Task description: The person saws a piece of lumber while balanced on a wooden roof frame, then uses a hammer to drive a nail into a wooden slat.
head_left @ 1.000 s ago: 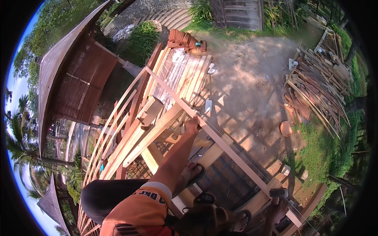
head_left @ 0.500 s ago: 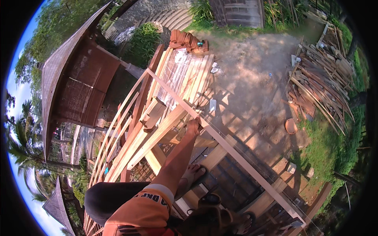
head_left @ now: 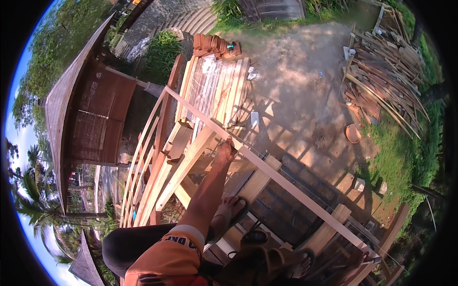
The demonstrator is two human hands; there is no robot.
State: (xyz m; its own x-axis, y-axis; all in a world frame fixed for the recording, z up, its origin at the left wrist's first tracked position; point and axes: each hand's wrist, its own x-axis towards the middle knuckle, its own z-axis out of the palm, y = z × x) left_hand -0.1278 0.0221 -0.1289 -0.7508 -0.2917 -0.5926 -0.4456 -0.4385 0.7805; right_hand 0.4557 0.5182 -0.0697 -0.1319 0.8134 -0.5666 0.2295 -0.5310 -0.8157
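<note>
Dark letters [head_left: 182,241] mark the orange sleeve [head_left: 164,260]; the left hand [head_left: 226,148] pinches the batten [head_left: 281,182], while the blurred right hand's [head_left: 355,268] grip I cannot tell.

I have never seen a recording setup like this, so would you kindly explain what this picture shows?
Of course. There is no machine here: a person works with bare hands. A wide fisheye camera on the head looks down, which is why straight edges bend near the rim. The left hand grips the edge of a long wooden strip, which crosses over pale beams. The right hand is near the strip's lower right end, too dark and blurred to tell its grip. There is no tabletop; the work is on an open timber frame. Beyond lie stacked planks, partly under clear plastic, and a heap of loose wood on the right.
</note>
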